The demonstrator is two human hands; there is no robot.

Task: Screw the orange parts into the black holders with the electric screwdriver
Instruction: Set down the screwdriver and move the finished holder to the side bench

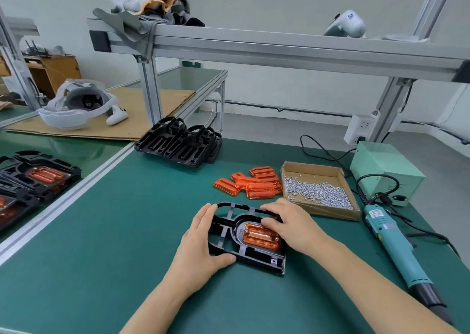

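1. The counter (114, 244), covered with a dark green mat, carried everything; the black plastic holder under the hands serves as the landmark for what follows.
2. A grey aluminium frame shelf (279, 48) ran across the view well beyond the holder, with crumpled cloths on its left end.
3. The teal electric screwdriver (396, 252) lay on the counter to the right of the holder, apart from it, untouched by either hand.
4. A pale green power box (384, 171) stood beyond and to the right of the holder.
5. A stack of empty black plastic holders (180, 145) sat beyond the holder, to its left.
6. The black plastic holder (244, 247) lay flat on the counter between the two hands.
7. A shallow cardboard box (323, 211) of small silver screws (315, 191) sat just beyond the holder, to its right.
8. The left hand (201, 244) gripped the holder's left edge, fingers over the far rim and thumb against the near side.
9. The right hand (292, 224) rested on the holder's right part, its curled fingers pressing on the seated orange part.
10. A loose heap of translucent orange plastic parts (251, 183) lay just beyond the holder.
11. One ribbed orange part (262, 237) sat in the holder's oval recess.
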